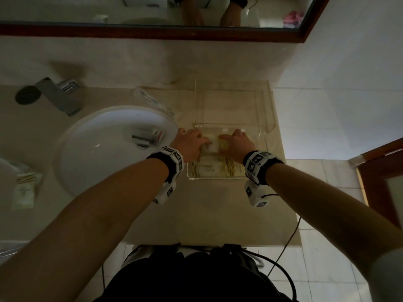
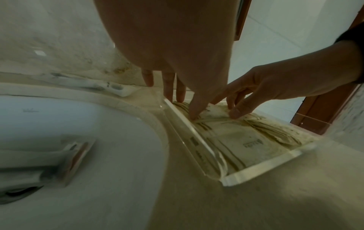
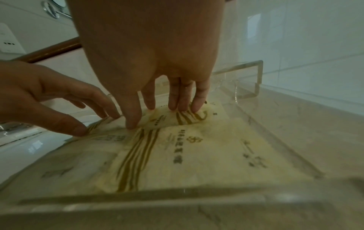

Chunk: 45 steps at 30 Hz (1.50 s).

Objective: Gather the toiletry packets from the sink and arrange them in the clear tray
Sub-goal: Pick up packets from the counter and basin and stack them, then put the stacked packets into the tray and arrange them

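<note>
A clear acrylic tray stands on the counter right of the white sink. Flat cream packets with green stripes lie in its near half. A smaller cream packet rests on top of them. My right hand presses that small packet down with straight fingers and thumb. My left hand touches its left edge with extended fingertips. Both hands are inside the tray. A white boxed toiletry item lies in the sink basin by the drain.
A wrapped toothbrush lies on the counter behind the sink rim. The metal faucet is at back left. More cream packets sit on the far left counter. A tiled wall rises just right of the tray.
</note>
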Tool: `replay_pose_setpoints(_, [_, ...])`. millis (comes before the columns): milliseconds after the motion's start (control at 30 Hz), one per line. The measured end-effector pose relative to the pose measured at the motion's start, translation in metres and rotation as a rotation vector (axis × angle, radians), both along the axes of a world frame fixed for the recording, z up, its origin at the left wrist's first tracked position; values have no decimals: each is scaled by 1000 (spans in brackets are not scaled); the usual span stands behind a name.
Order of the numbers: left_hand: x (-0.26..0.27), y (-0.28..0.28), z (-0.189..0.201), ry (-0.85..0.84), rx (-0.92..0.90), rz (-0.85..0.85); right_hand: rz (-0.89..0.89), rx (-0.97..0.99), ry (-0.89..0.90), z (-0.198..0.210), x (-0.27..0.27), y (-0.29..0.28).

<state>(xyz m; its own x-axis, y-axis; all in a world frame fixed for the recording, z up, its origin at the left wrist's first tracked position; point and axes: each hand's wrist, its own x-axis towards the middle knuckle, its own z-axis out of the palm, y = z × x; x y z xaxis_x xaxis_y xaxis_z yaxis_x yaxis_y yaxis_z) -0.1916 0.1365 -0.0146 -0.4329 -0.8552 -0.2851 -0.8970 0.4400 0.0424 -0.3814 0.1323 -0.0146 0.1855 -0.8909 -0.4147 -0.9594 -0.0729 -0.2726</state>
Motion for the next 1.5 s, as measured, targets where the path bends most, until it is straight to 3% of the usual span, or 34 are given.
replay_pose_setpoints(267, [-4,3,4,-88,26,-19,-45,52,-35,7,2,1])
replay_pose_setpoints(700, [28,12,26,200,-38,254,-72,-80,-154,41,10,6])
replay_pose_setpoints(1100, [148,20,41,277,1,484,26,-122,-43,61,124,-7])
replay_pose_setpoints(1500, [268,52,45,283,-51,633,192,-88,-55,65,250,-11])
